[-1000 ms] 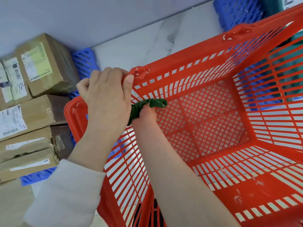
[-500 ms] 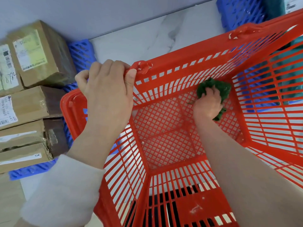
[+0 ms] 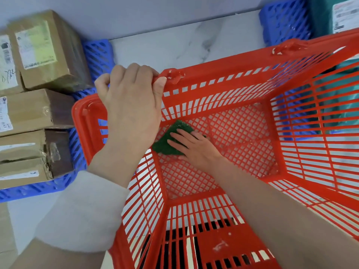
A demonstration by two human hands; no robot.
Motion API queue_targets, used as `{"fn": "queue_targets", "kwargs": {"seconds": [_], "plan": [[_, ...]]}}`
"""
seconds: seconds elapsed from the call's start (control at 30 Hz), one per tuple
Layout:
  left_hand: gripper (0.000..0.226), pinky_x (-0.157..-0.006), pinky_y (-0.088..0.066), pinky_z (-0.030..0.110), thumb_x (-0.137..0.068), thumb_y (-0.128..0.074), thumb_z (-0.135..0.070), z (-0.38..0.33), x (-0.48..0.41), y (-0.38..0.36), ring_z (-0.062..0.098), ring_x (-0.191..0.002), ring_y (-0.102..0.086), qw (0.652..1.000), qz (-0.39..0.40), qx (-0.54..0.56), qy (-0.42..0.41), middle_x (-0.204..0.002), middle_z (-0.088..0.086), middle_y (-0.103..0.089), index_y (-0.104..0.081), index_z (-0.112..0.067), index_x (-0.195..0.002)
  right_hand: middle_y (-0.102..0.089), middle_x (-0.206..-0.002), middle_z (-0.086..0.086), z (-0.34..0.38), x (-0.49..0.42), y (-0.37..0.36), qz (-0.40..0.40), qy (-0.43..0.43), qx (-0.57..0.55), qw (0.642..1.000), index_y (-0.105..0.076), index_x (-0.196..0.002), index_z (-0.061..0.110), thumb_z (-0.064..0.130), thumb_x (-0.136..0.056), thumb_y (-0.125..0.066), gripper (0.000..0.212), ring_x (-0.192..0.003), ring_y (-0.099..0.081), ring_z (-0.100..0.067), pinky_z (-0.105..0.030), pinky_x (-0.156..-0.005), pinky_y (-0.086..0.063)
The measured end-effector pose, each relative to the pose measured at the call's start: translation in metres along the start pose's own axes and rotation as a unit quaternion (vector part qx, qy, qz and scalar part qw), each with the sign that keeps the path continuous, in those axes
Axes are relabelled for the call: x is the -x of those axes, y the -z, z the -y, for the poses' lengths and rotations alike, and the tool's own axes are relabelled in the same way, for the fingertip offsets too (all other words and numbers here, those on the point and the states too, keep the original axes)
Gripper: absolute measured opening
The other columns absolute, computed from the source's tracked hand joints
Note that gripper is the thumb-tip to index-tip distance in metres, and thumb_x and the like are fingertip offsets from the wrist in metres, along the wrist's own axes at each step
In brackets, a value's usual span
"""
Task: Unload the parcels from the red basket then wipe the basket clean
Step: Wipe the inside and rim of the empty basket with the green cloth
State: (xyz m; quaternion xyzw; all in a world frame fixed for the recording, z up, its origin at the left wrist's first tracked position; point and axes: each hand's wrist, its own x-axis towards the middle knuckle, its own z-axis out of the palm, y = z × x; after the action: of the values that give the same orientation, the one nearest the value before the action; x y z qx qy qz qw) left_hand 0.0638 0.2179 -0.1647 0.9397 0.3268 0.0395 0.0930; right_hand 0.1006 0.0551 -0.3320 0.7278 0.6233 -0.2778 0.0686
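Observation:
The red plastic basket (image 3: 223,82) fills the middle and right of the head view, its mesh floor bare of parcels. My left hand (image 3: 132,105) grips the basket's far-left rim corner, fingers curled over the edge. Down inside, my right hand (image 3: 196,147) presses flat on a green cloth (image 3: 171,140) against the mesh floor near the left wall. Brown cardboard parcels (image 3: 44,51) with white labels lie stacked on a blue crate (image 3: 99,55) to the left of the basket.
A pale marble floor (image 3: 174,47) runs behind the basket up to a grey wall. Another blue crate (image 3: 285,20) holding a teal parcel (image 3: 330,14) stands at the back right. More cardboard shows at the lower left edge.
My right hand has slid the green cloth from the far right corner of the basket floor to the left side. My left hand keeps its hold on the rim.

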Motion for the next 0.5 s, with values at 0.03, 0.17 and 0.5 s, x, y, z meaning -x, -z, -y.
{"fn": "queue_targets", "kwargs": {"seconds": [0.03,0.17,0.5], "plan": [[0.046,-0.089,-0.015,0.034,-0.093,-0.022,-0.040,0.001,0.000,0.000,0.031,-0.100,-0.047,1.000,-0.001,-0.001,0.000,-0.100,0.010,-0.060,-0.058,-0.011,-0.102,0.001,-0.159,0.002,-0.005,-0.001,-0.004,-0.006,0.012,0.014,1.000,0.001,-0.148,0.027,0.039,-0.098,-0.031,0.060,-0.147,0.004,-0.018,-0.036,-0.115,0.006],[0.047,-0.087,-0.015,0.036,-0.095,-0.023,-0.040,0.002,0.000,-0.002,0.033,-0.101,-0.045,1.000,-0.009,-0.011,-0.012,-0.103,0.014,-0.059,-0.057,-0.009,-0.103,0.008,-0.158,0.003,-0.031,0.008,-0.008,-0.033,0.047,0.025,0.998,0.003,-0.148,0.029,0.010,-0.091,-0.037,0.072,-0.146,0.009,-0.016,-0.037,-0.116,0.010],[0.044,-0.094,-0.016,0.035,-0.098,-0.025,-0.036,-0.008,0.005,0.002,0.035,-0.111,-0.041,0.998,-0.006,-0.031,0.049,-0.114,0.021,-0.054,-0.053,-0.004,-0.110,0.019,-0.156,-0.004,-0.102,0.094,-0.003,0.014,-0.331,-0.074,0.941,0.011,-0.148,0.017,-0.003,-0.090,-0.033,0.075,-0.146,0.010,-0.020,-0.035,-0.119,-0.015]]}}
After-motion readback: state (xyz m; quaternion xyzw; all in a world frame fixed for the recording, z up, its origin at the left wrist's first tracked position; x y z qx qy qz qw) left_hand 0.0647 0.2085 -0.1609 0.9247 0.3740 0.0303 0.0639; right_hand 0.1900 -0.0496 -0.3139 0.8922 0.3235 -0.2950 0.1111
